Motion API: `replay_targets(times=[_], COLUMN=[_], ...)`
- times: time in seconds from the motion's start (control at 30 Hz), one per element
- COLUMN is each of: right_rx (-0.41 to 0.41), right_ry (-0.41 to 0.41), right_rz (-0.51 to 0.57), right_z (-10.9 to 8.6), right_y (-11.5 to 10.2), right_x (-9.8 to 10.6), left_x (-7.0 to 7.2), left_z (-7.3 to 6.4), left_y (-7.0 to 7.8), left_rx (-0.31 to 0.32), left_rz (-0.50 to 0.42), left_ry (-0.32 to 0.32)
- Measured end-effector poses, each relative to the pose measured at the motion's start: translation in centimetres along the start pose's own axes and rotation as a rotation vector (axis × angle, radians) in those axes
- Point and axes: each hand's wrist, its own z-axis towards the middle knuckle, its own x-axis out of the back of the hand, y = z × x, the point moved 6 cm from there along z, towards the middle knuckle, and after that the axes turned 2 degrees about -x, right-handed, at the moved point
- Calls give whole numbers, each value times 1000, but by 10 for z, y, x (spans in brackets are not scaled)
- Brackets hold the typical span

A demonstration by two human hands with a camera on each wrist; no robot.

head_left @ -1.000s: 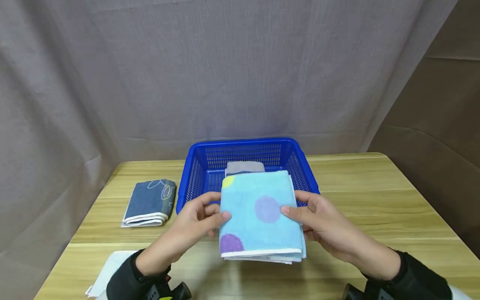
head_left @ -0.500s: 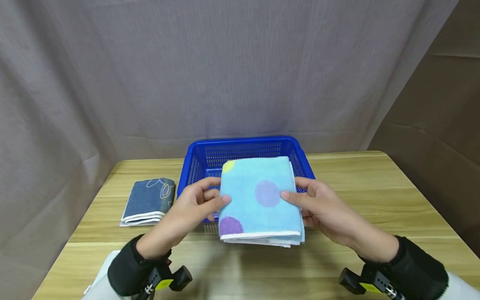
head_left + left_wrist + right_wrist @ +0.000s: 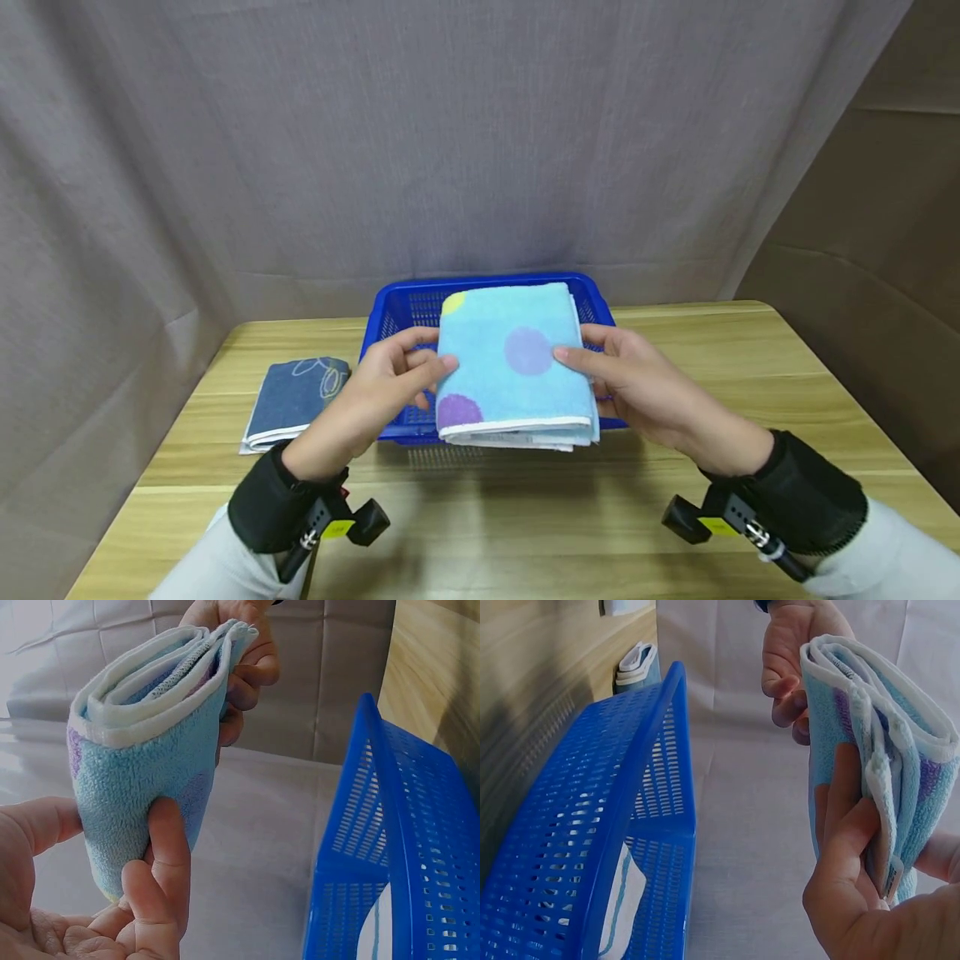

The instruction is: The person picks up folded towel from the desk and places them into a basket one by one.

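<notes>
At the middle of the head view, a folded light blue towel [image 3: 510,387] is held up by two hands, above the wooden table [image 3: 750,400]. It hides a large part of the blue basket [image 3: 480,282], whose far rim and sides are visible around it. How much of the towel is over the basket, and how much is in front of it, I cannot tell exactly; both wrist views show it apart from the basket.

The left hand [image 3: 390,379] pinches the left edge: its grip is clamped on the towel, with the thumb on the printed face and other fingers behind. The right hand [image 3: 637,379] has the opposite edge; its grip is also clamped on the towel, and the thumb lies at the border of a lilac dot. The towel has also a yellow spot at a far corner and a purple one at a near corner. Along the near edge runs a white border, where several layers are seen.

Inside the basket lies a white cloth [image 3: 622,907] with a blue stripe. To the left of the basket, a dark blue folded cloth [image 3: 296,396] with looped lines rests on the table, partly hidden by the left forearm. A grey curtain [image 3: 480,142] hangs behind the table.
</notes>
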Motion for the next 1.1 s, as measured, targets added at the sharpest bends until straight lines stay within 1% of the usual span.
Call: replay_targets(times=[0.4,0.53,0.7,0.83,0.97,1.1], right_rx=[-10,-4,1,0,-2,-10], right_ry=[7,17,17,8,26,29], right_rz=[-3,-18,-20,-5,0,8], right_z=[17,20,26,33,39,47], right_y=[-2,-4,-5,-2,-1,0], right_x=[4,8,11,12,16,17], left_x=[8,8,9,10,11,14], left_z=[13,19,24,28,35,41], left_y=[0,-1,-1,-6,-10,-13], left_rx=[1,0,-11,2,-3,1], left_rz=[0,-15,-30,-40,-58,-61], left_ry=[29,18,25,40,51,79])
